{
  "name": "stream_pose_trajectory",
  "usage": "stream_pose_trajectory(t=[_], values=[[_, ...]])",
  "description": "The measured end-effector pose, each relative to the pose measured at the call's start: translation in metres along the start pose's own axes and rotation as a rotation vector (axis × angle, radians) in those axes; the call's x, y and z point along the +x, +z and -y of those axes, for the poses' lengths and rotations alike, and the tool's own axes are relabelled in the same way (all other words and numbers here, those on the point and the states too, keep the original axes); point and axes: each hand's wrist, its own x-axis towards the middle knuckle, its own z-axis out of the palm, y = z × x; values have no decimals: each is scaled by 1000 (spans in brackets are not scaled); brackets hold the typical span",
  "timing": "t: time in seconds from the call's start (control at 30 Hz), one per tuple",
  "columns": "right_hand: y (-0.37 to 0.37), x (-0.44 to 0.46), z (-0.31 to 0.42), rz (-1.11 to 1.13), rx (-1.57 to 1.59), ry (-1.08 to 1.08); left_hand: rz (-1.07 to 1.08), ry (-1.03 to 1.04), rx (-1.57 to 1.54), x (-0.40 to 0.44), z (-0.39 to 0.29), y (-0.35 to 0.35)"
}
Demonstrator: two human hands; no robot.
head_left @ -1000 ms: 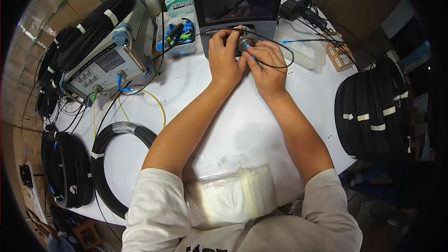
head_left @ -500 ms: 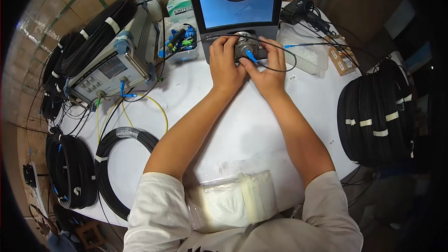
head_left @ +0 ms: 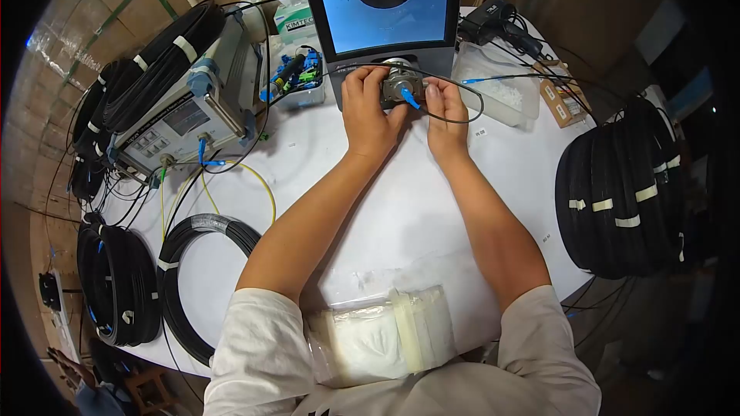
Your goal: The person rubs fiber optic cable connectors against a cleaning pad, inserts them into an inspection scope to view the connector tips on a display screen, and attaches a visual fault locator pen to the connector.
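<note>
A fiber inspection microscope (head_left: pixel 351 62) stands at the back of the table, its screen (head_left: pixel 385 11) showing a dark disc on blue. On its front sits a round metal connector holder (head_left: pixel 401 86), with a blue fiber connector (head_left: pixel 408 98) plugged into its middle. My left hand (head_left: pixel 368 112) is closed around the holder's left side, thumb low near the connector. My right hand (head_left: pixel 447 119) is just right of the holder with fingers curled together; what they grip is hidden. The connector's black cable (head_left: pixel 479 104) loops around the right hand.
At left, a test instrument (head_left: pixel 181 119) carries black cable coils. More coils (head_left: pixel 116 285) lie below it, and a large stack (head_left: pixel 617 192) stands at right. A bin of connectors (head_left: pixel 301 81), a clear tray (head_left: pixel 501 92) and a wrapped white pack (head_left: pixel 370 343) are on the table.
My right hand has drawn slightly back from the holder, its thumb leaving the connector. My left hand keeps its place on the holder. The view has shifted a little.
</note>
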Motion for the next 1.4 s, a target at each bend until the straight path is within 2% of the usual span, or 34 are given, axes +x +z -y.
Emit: stream_pose_trajectory(t=[0.07, 0.17, 0.27, 0.37, 1.3, 1.4], values=[[3, 2, 2, -44, -74, 9, 1, 1, 8, 0, 0, 1], [9, 7, 12, -55, 28, -101, -16, 6, 9, -1, -1, 2], [6, 13, 34, -7, -262, -366, 19, 13, 15, -1, -1, -1], [10, 10, 34, 42, -252, -397, 1, 35, 14, -1, 0, 0], [12, 9, 41, 40, -221, -321, 0, 21, 3, -1, -3, -1], [11, 10, 37, 33, -256, -401, 7, 24, 6, -1, -2, -1]])
